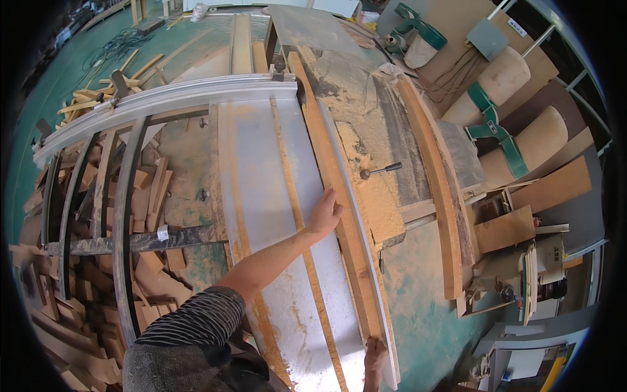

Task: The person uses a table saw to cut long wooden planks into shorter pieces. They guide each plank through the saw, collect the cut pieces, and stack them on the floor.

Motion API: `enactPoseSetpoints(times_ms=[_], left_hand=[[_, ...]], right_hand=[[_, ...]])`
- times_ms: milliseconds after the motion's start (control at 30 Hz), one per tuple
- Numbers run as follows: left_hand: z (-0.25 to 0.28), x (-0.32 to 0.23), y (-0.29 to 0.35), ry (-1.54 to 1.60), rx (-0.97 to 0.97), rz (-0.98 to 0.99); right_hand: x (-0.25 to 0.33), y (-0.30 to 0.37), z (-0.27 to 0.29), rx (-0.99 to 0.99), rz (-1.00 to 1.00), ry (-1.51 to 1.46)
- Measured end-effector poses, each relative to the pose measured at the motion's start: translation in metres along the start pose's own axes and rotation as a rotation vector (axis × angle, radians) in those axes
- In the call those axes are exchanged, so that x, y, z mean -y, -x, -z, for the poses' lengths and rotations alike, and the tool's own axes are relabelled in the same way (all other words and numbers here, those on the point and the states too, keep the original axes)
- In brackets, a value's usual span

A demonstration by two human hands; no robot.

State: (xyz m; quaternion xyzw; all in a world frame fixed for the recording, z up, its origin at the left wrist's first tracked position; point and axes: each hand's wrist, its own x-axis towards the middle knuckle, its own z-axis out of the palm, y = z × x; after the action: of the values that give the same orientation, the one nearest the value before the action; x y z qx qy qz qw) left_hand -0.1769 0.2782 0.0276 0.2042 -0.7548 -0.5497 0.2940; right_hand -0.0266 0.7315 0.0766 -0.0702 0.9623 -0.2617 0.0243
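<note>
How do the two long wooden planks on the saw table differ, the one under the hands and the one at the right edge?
The left plank is thin and pale, and both hands touch it: left hand at the middle, right hand at the near end. The right plank is thicker, more orange, untouched, lying beyond the sawdust. Both are long and run away from the person.

- Long plank [339, 196]: pale orange-brown wood.
- Worktop [261, 170]: dull grey metal, streaked with tan sawdust.
- Sleeve [189, 323]: black with thin grey stripes.
- Floor [424, 326]: green.
- Dust bags [522, 130]: beige, with green bands.
- Offcuts [150, 261]: light brown.
</note>
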Motion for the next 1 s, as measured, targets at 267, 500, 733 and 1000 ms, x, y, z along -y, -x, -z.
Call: enactPoseSetpoints(times_ms=[267,500,733,1000], left_hand=[[0.005,-0.004,-0.003,0.093,-0.024,-0.034],[0.012,0.003,-0.024,0.007,0.055,0.007],[0.017,0.024,-0.043,-0.025,-0.003,-0.042],[0.027,0.031,-0.069,-0.032,-0.011,-0.096]], right_hand=[[0.019,-0.005,-0.006,-0.059,-0.007,-0.034],[0.034,-0.012,-0.019,-0.115,-0.069,-0.081],[0.055,-0.026,-0.031,-0.112,-0.085,-0.060],[0.070,-0.039,-0.045,-0.119,-0.112,-0.070]])
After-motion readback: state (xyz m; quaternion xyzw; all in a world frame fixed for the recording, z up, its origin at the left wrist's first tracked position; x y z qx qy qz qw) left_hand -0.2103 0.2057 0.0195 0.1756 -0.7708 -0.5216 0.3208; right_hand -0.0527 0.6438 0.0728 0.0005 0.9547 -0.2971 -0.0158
